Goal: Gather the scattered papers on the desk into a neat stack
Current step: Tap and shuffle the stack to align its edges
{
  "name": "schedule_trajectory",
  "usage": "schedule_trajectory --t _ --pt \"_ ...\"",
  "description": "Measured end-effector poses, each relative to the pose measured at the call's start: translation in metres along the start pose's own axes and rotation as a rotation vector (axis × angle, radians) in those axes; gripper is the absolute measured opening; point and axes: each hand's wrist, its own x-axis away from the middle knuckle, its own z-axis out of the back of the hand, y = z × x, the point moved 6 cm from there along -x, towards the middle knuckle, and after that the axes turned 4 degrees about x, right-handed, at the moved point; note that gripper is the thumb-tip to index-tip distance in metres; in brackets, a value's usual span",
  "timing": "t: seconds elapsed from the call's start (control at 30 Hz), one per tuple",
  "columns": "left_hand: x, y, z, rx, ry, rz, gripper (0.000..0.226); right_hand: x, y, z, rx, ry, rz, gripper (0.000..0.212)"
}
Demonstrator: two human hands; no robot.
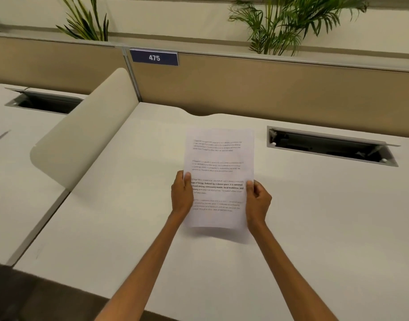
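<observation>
Above the middle of the white desk [120,228], both hands grip a stack of printed papers [218,177], lifted off the surface so that a shadow falls under its near edge. Left hand [181,194] pinches the left edge, thumb on top; right hand [258,200] clasps the right edge likewise. Several sheets show through one another, their edges roughly aligned. Behind to the right lies an open cable hatch [330,147]; a blue plate reading 475 [154,57] hangs on the partition [268,89].
</observation>
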Motion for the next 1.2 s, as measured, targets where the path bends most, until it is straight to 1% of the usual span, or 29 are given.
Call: schedule_trajectory --t 0.2,0.37,0.43,0.57,0.73,0.87,0.97,1.03,1.2 --pt "-0.009 0.002 0.007 -0.141 0.004 0.115 0.026 -0.004 0.005 -0.012 -0.022 -0.033 -0.134 0.029" --pt "-0.022 -0.005 0.015 -0.208 -0.027 0.224 0.022 -0.011 -0.002 -0.031 -0.003 -0.076 -0.161 0.025" --pt "-0.034 -0.005 0.019 -0.213 -0.026 0.242 0.022 -0.015 -0.004 -0.041 -0.001 -0.091 -0.19 0.025" --pt "-0.069 -0.006 0.032 -0.212 0.005 0.239 0.022 -0.033 -0.01 -0.074 0.0 -0.101 -0.23 0.027" --pt "-0.134 -0.017 0.049 -0.214 0.005 0.242 0.031 -0.06 -0.019 -0.13 0.015 -0.092 -0.267 0.027" --pt "-0.192 -0.031 0.057 -0.253 -0.028 0.219 0.032 -0.084 -0.013 -0.181 0.029 -0.084 -0.336 0.031" --pt "-0.232 -0.045 0.06 -0.289 -0.054 0.208 0.032 -0.101 -0.006 -0.216 0.069 -0.073 -0.39 0.027" --pt "-0.256 -0.054 0.061 -0.311 -0.068 0.2 0.032 -0.113 0.0 -0.237 0.094 -0.064 -0.413 0.027" --pt "-0.308 -0.079 0.058 -0.391 -0.098 0.206 0.032 -0.142 0.013 -0.279 0.181 -0.066 -0.466 0.038"
